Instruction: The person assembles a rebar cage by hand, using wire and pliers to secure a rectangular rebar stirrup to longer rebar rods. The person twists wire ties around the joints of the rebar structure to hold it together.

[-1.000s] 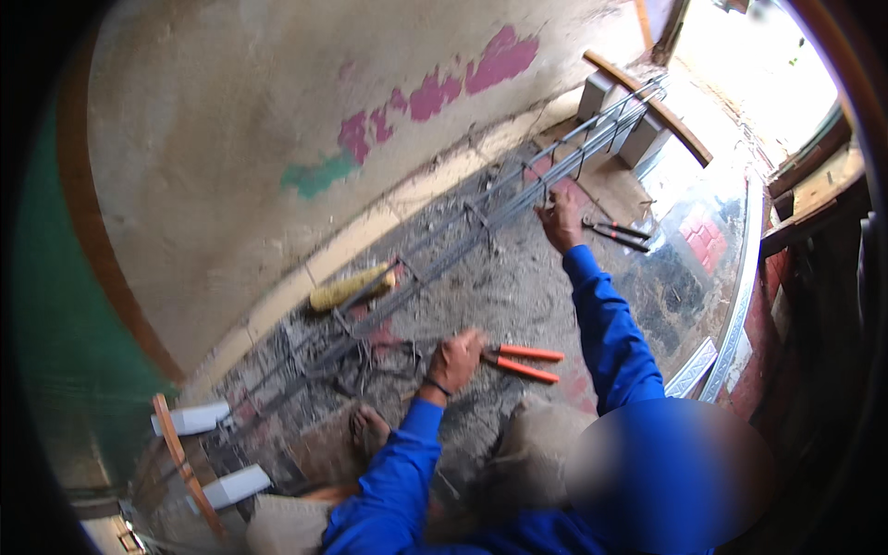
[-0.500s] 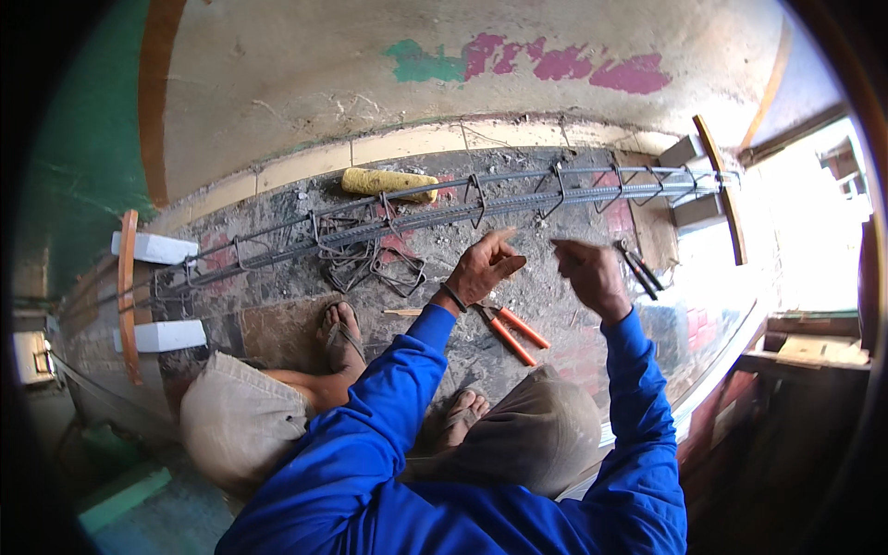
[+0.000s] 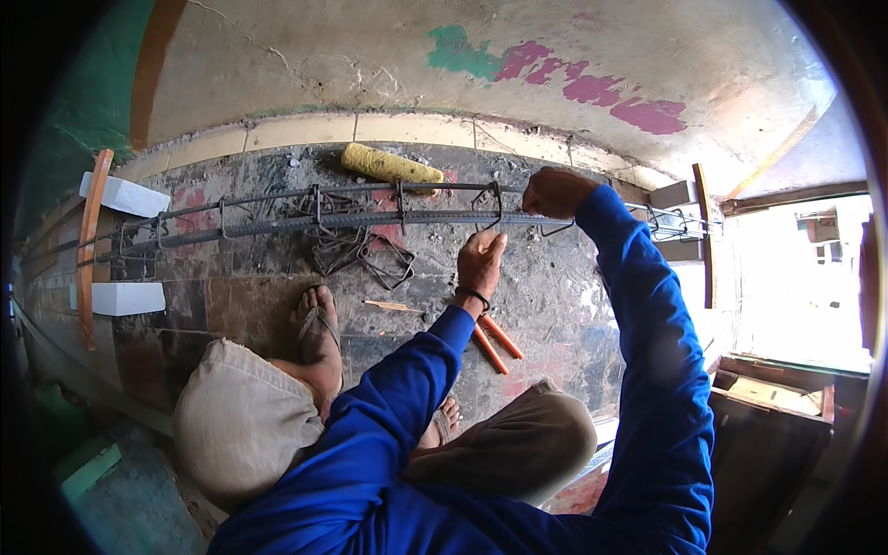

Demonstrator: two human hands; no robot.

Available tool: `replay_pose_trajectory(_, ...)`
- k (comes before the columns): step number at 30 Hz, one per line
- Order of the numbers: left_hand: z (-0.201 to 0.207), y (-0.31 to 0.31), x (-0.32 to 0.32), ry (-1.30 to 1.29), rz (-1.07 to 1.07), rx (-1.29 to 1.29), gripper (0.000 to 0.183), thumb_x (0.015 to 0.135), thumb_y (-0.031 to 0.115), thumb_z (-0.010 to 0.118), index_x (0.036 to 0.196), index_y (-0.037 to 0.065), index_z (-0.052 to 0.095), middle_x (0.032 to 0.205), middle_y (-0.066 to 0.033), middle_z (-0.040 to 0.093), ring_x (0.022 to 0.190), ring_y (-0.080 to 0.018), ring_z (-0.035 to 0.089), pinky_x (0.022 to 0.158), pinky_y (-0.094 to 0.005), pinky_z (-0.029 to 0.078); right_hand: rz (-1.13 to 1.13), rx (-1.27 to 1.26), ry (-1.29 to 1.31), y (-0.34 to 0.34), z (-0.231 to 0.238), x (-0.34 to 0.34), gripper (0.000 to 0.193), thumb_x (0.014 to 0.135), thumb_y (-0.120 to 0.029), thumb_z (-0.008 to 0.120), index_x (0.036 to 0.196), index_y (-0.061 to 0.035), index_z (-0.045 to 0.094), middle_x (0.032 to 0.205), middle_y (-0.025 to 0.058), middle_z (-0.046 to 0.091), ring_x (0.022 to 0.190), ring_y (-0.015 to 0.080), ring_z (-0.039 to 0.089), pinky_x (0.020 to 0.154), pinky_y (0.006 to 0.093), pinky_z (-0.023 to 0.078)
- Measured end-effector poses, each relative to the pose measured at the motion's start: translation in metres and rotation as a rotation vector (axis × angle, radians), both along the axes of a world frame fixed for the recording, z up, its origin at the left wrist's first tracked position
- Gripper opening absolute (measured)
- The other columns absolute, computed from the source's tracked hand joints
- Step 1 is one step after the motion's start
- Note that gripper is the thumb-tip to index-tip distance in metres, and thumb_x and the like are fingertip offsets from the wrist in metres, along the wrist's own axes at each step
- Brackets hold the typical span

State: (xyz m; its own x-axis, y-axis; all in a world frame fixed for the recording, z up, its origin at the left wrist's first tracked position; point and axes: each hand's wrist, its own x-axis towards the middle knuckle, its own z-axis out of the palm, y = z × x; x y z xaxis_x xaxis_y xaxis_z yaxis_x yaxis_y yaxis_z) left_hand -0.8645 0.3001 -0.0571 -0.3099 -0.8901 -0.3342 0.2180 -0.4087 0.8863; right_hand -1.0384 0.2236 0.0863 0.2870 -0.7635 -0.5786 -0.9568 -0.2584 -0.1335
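Observation:
A long rebar cage (image 3: 356, 220), steel bars with square stirrups along them, spans the floor in front of me. My right hand (image 3: 557, 192) is closed at its upper bars, over a stirrup (image 3: 558, 229) whose lower corner shows below. Below the lower bars, my left hand (image 3: 480, 264) is closed, thumb and fingertips up near another stirrup (image 3: 490, 219). What either hand grips is hidden. Orange-handled pliers (image 3: 499, 342) lie under my left wrist, their head covered. Several loose stirrups (image 3: 365, 254) are piled on the floor beneath the cage.
A yellow rough cylinder (image 3: 392, 166) lies beyond the cage. White blocks (image 3: 129, 298) and a wooden strip (image 3: 93, 250) stand at its left end; grey blocks (image 3: 675, 194) and another strip (image 3: 704, 236) at its right. A wood sliver (image 3: 386, 305) lies near my foot.
My right hand has moved forward and left onto the cage bars. My left hand has come up to the lower bars. The view has shifted; black-handled pliers on the right are now hidden.

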Motion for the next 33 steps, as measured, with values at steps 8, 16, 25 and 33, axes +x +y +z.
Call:
replay_pose_trajectory(8,0.016,-0.007,0.001,-0.042,0.001,0.053,0.018,0.094,0.017,0.057,0.089,0.001,0.062,0.061,-0.0027,0.059,0.054,-0.0095,0.057,0.051,-0.0266,0.048,-0.189,0.243,-0.024,-0.028,0.013,0.02,0.013,0.077,-0.017,0.068,0.086,-0.0083,0.072,0.078,0.0076,0.07,0.07,0.0215,0.066,0.066,0.0342,0.054)
replay_pose_trajectory(16,0.026,-0.001,-0.005,-0.147,-0.03,-0.042,0.023,0.093,0.011,0.05,0.103,-0.004,0.064,0.06,-0.0041,0.057,0.05,-0.0108,0.056,0.048,-0.0273,0.046,-0.403,0.073,-0.099,-0.019,-0.006,0.018,0.012,0.081,-0.016,0.063,0.084,-0.0074,0.07,0.075,0.0115,0.067,0.071,0.0209,0.066,0.062,0.0359,0.053)
replay_pose_trajectory(25,0.02,0.011,0.004,-0.46,0.043,-0.439,0.023,0.087,0.015,0.053,0.099,0.0,0.066,0.07,-0.0163,0.065,0.062,-0.0249,0.067,0.058,-0.035,0.051,-0.196,-0.376,-0.034,0.01,-0.005,0.055,0.014,0.079,-0.009,0.056,0.086,-0.0081,0.068,0.081,0.0158,0.066,0.08,0.0364,0.065,0.069,0.0443,0.051)
replay_pose_trajectory(33,0.08,-0.021,0.033,-0.746,-0.256,-0.788,0.012,0.081,0.012,0.058,0.079,0.001,0.062,0.074,-0.0209,0.064,0.072,-0.037,0.065,0.066,-0.0459,0.05,-0.196,-0.532,-0.108,0.029,-0.024,0.046,0.008,0.08,-0.012,0.057,0.078,-0.0049,0.061,0.08,0.0145,0.061,0.078,0.0361,0.062,0.067,0.0456,0.048)
